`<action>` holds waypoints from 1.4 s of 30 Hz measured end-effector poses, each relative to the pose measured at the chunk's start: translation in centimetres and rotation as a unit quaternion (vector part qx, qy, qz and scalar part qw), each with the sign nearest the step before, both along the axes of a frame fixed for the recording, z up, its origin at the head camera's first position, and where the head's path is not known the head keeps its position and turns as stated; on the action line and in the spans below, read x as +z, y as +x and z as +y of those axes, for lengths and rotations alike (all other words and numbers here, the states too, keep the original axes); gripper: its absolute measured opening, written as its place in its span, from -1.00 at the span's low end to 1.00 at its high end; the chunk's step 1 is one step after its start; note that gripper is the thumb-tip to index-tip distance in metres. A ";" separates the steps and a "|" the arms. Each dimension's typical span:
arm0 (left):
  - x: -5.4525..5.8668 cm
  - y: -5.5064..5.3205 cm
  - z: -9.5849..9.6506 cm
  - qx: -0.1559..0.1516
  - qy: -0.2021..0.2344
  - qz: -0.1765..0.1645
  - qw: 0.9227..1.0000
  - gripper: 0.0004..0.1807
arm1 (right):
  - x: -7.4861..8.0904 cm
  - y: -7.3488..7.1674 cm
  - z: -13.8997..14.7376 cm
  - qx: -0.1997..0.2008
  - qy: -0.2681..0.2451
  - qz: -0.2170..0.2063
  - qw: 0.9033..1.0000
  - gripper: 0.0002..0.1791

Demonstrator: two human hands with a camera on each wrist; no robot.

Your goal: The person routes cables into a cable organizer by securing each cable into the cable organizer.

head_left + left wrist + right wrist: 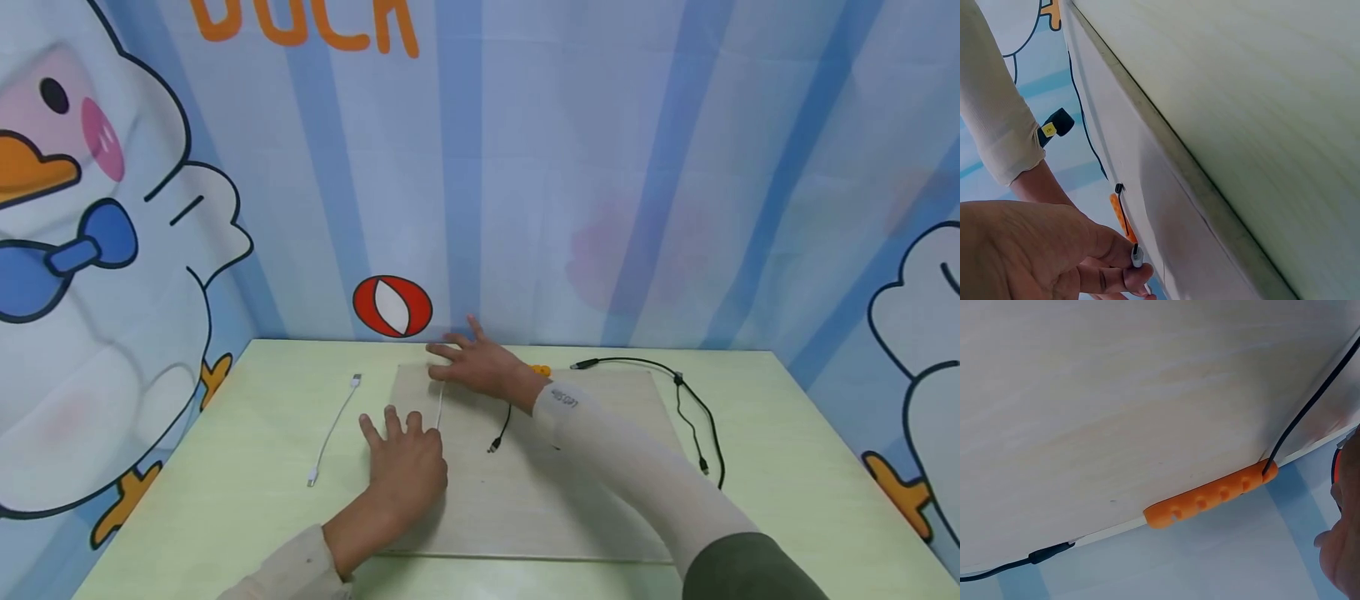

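A short white cable [440,406] stretches between both hands over the pale board. My left hand [405,462] pinches its near end; the left wrist view shows the white plug [1137,256] between thumb and finger. Farther back, my right hand [483,367] grips the cable's far end, the other fingers spread, with that end hidden under it. An orange cable holder [1210,496] with a row of notches sits along the board's far edge, close to my right hand. A short black cable [498,435] runs from one end of the holder onto the board.
The pale board [555,508] lies on a light table [772,467]. Left of it is another white cable [330,437] with a plug at each end. A longer black cable [701,408] with a branch curves along the right side. A printed curtain [540,167] hangs behind.
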State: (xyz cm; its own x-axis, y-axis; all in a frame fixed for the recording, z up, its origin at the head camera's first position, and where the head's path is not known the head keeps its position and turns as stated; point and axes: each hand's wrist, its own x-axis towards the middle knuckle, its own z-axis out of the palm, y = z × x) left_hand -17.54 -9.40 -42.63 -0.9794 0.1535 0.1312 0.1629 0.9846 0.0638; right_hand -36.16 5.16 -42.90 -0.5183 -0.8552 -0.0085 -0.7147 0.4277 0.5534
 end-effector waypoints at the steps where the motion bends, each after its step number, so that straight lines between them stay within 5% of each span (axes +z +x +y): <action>1: 0.0 0.0 0.1 -0.001 -0.001 0.002 1.000 -0.78 | 0.1 0.0 0.1 -0.001 0.000 -0.001 1.000 -0.40; 11: 0.2 -0.3 1.4 -0.005 -0.005 -0.008 1.000 -0.74 | -0.2 -0.2 1.6 0.016 -0.015 0.003 1.000 -0.52; 28: 0.3 -0.2 3.2 -0.034 -0.003 0.024 0.999 -0.79 | -0.2 -1.0 3.3 0.008 -0.031 -0.047 0.998 -0.58; 42: 0.3 -0.8 4.5 -0.043 -0.013 0.007 0.999 -0.71 | 0.4 -1.0 5.7 0.025 -0.059 -0.032 0.997 -0.66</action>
State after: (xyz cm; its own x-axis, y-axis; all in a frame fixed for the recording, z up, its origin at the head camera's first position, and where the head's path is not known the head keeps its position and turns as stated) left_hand -18.33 -4.92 -42.34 -0.9605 0.2408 0.1396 0.2480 0.9681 0.0363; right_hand -37.19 10.89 -42.54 -0.4759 -0.8773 0.0622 -0.7695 0.4496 0.4537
